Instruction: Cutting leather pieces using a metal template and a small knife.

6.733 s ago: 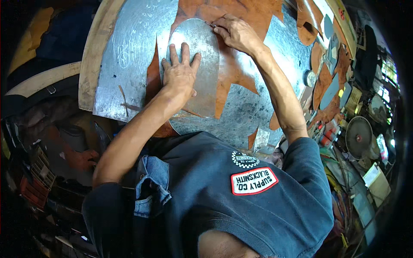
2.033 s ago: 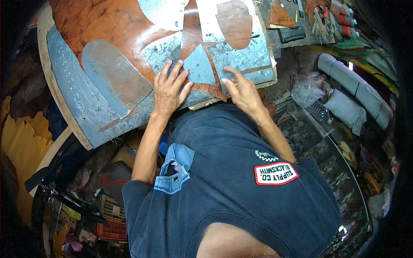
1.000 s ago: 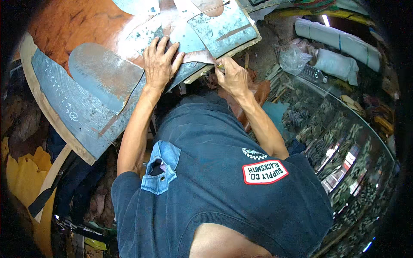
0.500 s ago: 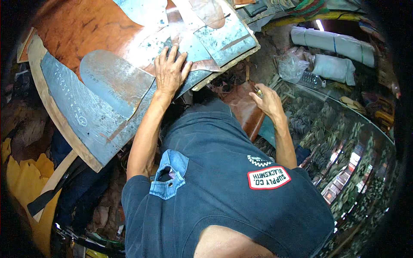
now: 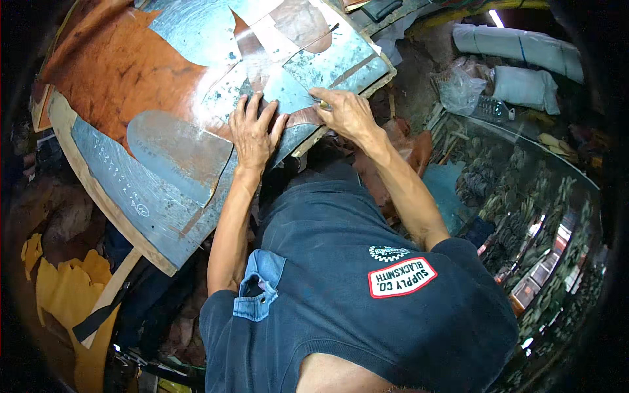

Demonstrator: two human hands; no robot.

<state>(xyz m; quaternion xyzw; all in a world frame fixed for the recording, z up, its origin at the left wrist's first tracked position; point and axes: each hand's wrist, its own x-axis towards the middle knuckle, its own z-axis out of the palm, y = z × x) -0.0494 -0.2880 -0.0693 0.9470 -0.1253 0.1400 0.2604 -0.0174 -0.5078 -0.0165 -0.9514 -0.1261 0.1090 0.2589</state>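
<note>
My left hand [image 5: 254, 134] lies on the work surface with its fingers spread, pressing near the edge of an orange-brown leather sheet [image 5: 151, 78]. A closed grip of my right hand [image 5: 350, 119] holds a small tool with a brass-coloured part [image 5: 324, 105]; most of it is hidden by the fingers, and its tip cannot be made out. That hand is over the table's near right edge, beside a narrow reddish-brown leather strip [image 5: 303, 117]. Left of my left hand rests a grey-brown template with a rounded end [image 5: 173, 150].
A scratched metal sheet [image 5: 114, 173] covers the wood-edged table. Another round-ended brown piece [image 5: 304, 26] lies farther back. Yellow leather [image 5: 69, 288] hangs at lower left. To the right are wrapped white rolls [image 5: 524, 88], a clear plastic bag [image 5: 458, 92] and a glass-topped case [image 5: 524, 141].
My right hand has swung up and left with the tool, from beside the table onto its edge. My left hand has shifted slightly down and stays on the surface.
</note>
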